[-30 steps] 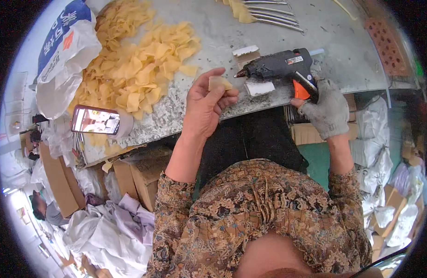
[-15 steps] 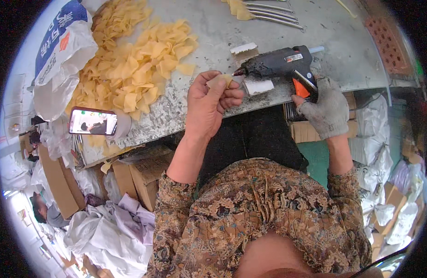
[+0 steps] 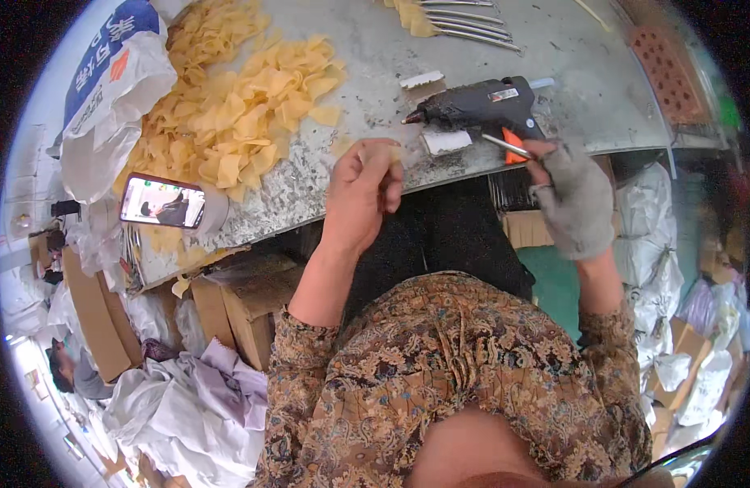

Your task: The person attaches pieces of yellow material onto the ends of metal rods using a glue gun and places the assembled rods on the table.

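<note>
My left hand (image 3: pixel 364 191), bare, is closed near the table's front edge, its fingertips pinching a pale yellow petal-shaped piece (image 3: pixel 396 154). Grey knit glove covers most of my right hand (image 3: pixel 580 199), whose bare fingertips grip a thin silver metal rod (image 3: pixel 505 145) that points left. Just beyond that rod lies a black glue gun (image 3: pixel 482 104) with an orange trigger (image 3: pixel 513 149), its dark nozzle facing left. The gun rests between two white-edged blocks (image 3: pixel 447 142). The rod's far end inside the glove is hidden.
A large heap of yellow petal pieces (image 3: pixel 237 122) covers the table's left. Beside it stand a white and blue sack (image 3: pixel 106 98) and a propped phone (image 3: pixel 162 202). Several metal rods with yellow pieces (image 3: pixel 473 28) lie at the back. A perforated reddish block (image 3: pixel 668 77) sits far right.
My right hand has come away from the glue gun's handle, toward me, with the metal rod between its fingers. My left hand has drawn back from the nozzle with the yellow piece.
</note>
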`<state>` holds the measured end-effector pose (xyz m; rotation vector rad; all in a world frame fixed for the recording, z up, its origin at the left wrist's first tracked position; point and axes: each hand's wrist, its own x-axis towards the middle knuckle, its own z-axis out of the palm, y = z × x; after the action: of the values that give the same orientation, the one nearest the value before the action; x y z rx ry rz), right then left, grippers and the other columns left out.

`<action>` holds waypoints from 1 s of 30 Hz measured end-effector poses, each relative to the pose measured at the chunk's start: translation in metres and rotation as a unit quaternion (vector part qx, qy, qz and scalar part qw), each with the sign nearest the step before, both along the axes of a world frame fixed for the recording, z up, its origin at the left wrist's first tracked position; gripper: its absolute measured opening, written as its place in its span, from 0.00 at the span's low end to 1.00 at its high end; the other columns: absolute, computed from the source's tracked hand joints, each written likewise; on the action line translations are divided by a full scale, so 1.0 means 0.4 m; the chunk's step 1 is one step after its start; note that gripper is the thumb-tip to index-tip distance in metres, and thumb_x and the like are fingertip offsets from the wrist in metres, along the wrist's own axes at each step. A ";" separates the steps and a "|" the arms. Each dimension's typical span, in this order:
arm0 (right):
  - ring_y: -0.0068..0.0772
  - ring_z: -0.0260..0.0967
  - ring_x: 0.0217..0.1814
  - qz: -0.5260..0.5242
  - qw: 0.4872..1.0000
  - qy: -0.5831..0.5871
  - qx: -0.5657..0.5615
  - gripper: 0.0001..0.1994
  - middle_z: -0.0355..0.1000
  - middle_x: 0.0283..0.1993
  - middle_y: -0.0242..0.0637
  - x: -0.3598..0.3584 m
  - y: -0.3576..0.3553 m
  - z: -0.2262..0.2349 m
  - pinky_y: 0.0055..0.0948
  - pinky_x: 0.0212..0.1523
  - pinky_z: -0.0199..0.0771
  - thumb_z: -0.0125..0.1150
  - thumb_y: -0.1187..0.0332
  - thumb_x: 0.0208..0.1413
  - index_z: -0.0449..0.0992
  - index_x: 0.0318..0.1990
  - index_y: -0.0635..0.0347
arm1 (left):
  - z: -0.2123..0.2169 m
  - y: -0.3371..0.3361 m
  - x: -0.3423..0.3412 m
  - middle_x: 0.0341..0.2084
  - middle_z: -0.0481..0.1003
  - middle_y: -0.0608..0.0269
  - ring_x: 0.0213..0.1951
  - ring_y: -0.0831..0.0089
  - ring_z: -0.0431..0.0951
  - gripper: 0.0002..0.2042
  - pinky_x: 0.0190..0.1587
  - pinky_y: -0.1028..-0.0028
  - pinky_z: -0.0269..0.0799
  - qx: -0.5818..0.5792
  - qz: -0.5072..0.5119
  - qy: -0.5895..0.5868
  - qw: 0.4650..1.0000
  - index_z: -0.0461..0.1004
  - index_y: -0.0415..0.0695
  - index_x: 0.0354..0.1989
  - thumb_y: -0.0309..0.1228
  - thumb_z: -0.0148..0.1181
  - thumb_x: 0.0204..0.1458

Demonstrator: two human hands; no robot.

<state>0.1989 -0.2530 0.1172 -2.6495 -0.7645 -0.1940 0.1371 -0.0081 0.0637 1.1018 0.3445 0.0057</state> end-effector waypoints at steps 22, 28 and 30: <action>0.46 0.69 0.27 0.150 0.984 0.084 0.040 0.09 0.69 0.27 0.42 -0.066 0.086 -0.037 0.37 0.27 0.66 0.60 0.67 0.45 0.73 0.34 0.60 | 0.016 -0.055 -0.075 0.14 0.64 0.68 0.12 0.85 0.56 0.12 0.12 0.85 0.50 0.086 -0.030 0.021 0.996 0.67 0.43 0.35 0.39 0.43 0.60; 0.38 0.69 0.25 0.194 0.980 0.004 0.037 0.12 0.67 0.27 0.34 -0.099 0.097 -0.041 0.34 0.24 0.68 0.61 0.61 0.42 0.73 0.35 0.53 | 0.019 -0.109 -0.100 0.12 0.64 0.70 0.14 0.85 0.61 0.16 0.14 0.84 0.52 0.180 -0.007 -0.044 0.983 0.70 0.41 0.31 0.40 0.41 0.61; 0.38 0.69 0.25 0.206 0.978 -0.009 0.021 0.12 0.67 0.27 0.34 -0.093 0.108 -0.016 0.34 0.24 0.68 0.61 0.61 0.42 0.74 0.34 0.52 | 0.030 -0.099 -0.104 0.12 0.64 0.70 0.14 0.85 0.63 0.16 0.14 0.85 0.53 0.184 -0.003 -0.064 0.981 0.70 0.41 0.31 0.40 0.41 0.60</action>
<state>0.1616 -0.2099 0.1109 -2.3855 -1.2747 -0.1186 0.0956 -0.0476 0.0758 1.4606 0.2281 0.1388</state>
